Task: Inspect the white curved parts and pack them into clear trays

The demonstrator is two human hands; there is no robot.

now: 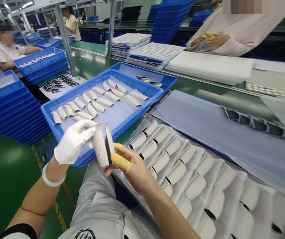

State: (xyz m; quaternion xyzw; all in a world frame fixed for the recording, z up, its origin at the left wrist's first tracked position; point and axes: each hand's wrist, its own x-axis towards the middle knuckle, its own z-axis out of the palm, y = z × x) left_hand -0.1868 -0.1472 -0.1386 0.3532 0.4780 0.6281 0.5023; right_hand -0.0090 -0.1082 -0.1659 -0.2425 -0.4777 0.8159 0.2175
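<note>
White cotton covers the left hand (74, 142), its fingers pressed against one side of a pale curved shell with a black inner edge (99, 145). From here I can't tell whether that is one piece or two. Two yellow finger cots (122, 162) on the right hand (138, 174) press on the other side, so the grip is closed, pinching the shell between both hands. Its long axis stands nearly upright, tilted slightly, its upper end pointing away from the person, and it is held just above the corner of a blue plastic tray (82, 87).

That tray holds about twenty similar pale shells, lying in loose rows. To the right, a clear formed tray (124, 169) carries many more in close rows, too many to count, right beside the right hand. A second blue tray (144, 71) behind holds a few dark-edged pieces. Both blue trays rest on a green tabletop (92, 53). Across it, a co-worker in a pink top (232, 36) has yellow cots on their fingers too.
</note>
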